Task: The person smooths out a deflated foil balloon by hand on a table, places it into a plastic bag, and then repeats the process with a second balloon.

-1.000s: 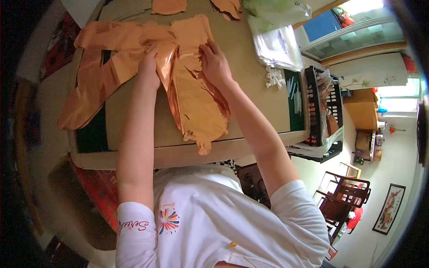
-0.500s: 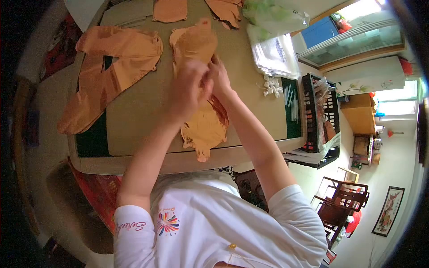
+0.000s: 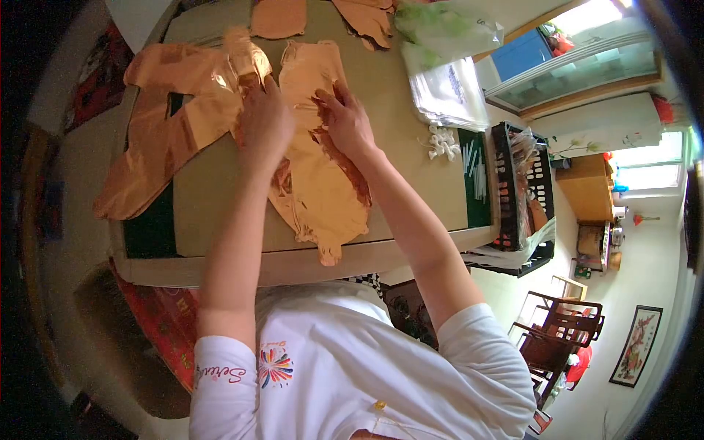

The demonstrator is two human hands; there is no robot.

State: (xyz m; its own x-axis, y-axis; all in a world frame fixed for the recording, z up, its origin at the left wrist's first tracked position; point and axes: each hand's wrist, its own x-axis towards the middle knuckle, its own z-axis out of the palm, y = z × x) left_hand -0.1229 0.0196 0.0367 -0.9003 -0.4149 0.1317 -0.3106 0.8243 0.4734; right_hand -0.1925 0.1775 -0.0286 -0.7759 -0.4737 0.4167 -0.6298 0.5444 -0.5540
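Note:
My left hand (image 3: 265, 125) is closed on a flat copper-coloured foil balloon (image 3: 246, 62), pinching its raised upper part. This balloon's lower part runs down beneath my wrist and lies partly over or beside another flat foil balloon (image 3: 319, 187); the overlap is hard to make out. My right hand (image 3: 350, 126) rests on the right side of that second balloon, fingers apart. At the left lies a bigger angular foil balloon (image 3: 165, 136) with a slot in it, its right end covered by the raised foil.
More foil pieces (image 3: 279, 18) lie at the far edge. To the right are clear plastic bags (image 3: 447, 92), white curled ties (image 3: 442, 143) and thin white sticks (image 3: 477, 169). A black crate (image 3: 513, 191) stands beside the table. Cardboard (image 3: 209, 213) covers the tabletop.
My hands have moved apart. The left has swung left and up, carrying a foil balloon off the one below; the right has stayed close to its place, its fingers now spread.

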